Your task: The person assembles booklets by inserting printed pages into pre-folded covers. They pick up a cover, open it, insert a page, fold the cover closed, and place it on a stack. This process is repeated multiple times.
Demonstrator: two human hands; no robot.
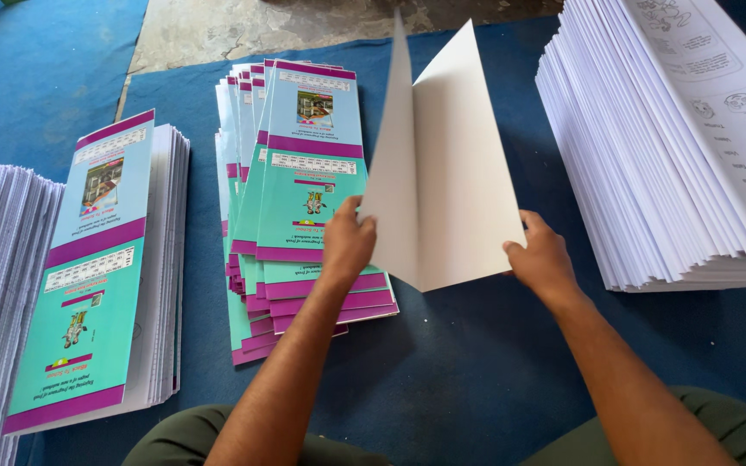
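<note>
Over the blue mat's [477, 362] middle, left hand [349, 246] and right hand [544, 259] grip a half-folded blank white sheet [459, 173], mid-fold beside fanned teal-and-purple covers [308, 198]; closing squarely needs aligned edges.

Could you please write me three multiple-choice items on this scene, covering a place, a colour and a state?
1. Where is the tall stack of printed white sheets?
A. right of the hands
B. left of the hands
C. on the person's lap

2. What colour is the mat?
A. red
B. blue
C. yellow

3. How is the white folded sheet?
A. flat on the mat
B. rolled up
C. half open, held up

Answers: 1 A, it fills the upper right. 2 B, blue shows between the stacks. 3 C, the left hand and right hand grip its lower edges.
</note>
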